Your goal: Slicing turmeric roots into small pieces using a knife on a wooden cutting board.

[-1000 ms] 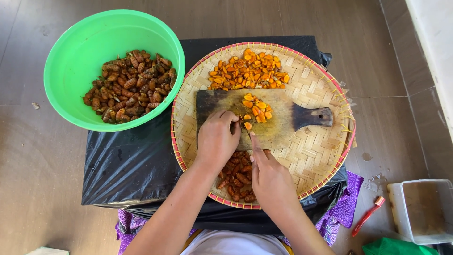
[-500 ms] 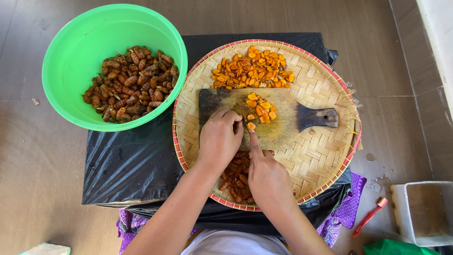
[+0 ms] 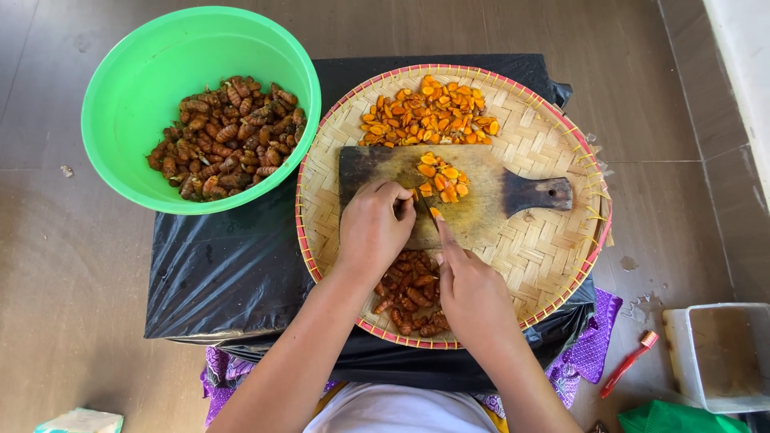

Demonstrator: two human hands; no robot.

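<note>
My left hand (image 3: 373, 228) presses a brown root down on the dark wooden cutting board (image 3: 481, 210), fingers curled over it. My right hand (image 3: 472, 290) grips a knife (image 3: 425, 207) whose blade meets the root beside the left fingertips. A small heap of orange slices (image 3: 441, 178) lies on the board just beyond the blade. The board rests in a round woven tray (image 3: 553, 256). A bigger pile of orange slices (image 3: 427, 116) sits at the tray's far side, and whole brown roots (image 3: 407, 295) lie at the near side between my wrists.
A green plastic bowl (image 3: 144, 64) with many brown roots (image 3: 220, 136) stands at the left on a black plastic-covered stand (image 3: 233, 273). On the tiled floor at the right are a grey tub (image 3: 718, 353) and a red brush (image 3: 630, 362).
The hands stay in place over the board, with the knife working small cuts at the root. The view has shifted slightly.
</note>
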